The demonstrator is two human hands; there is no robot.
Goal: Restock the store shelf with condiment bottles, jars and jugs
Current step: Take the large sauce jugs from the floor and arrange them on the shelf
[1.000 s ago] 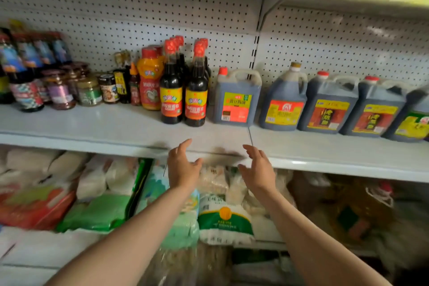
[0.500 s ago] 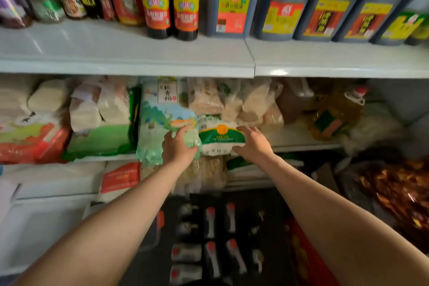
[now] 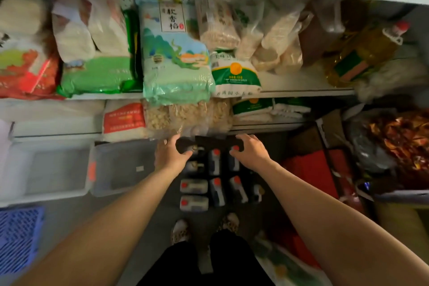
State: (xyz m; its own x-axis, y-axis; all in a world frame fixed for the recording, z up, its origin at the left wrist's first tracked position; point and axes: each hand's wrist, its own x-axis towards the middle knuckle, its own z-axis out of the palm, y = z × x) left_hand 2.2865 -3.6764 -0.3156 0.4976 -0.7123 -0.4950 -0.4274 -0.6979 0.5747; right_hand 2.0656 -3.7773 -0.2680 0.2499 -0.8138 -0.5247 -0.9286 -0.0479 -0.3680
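Two hands (image 3: 210,154) above eight jugs (image 3: 214,183).

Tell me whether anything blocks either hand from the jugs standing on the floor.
Nothing visible does. The left hand and right hand hang right over the far end of the group of red-capped jugs on the floor, fingers loosely spread, with only open air beneath them.
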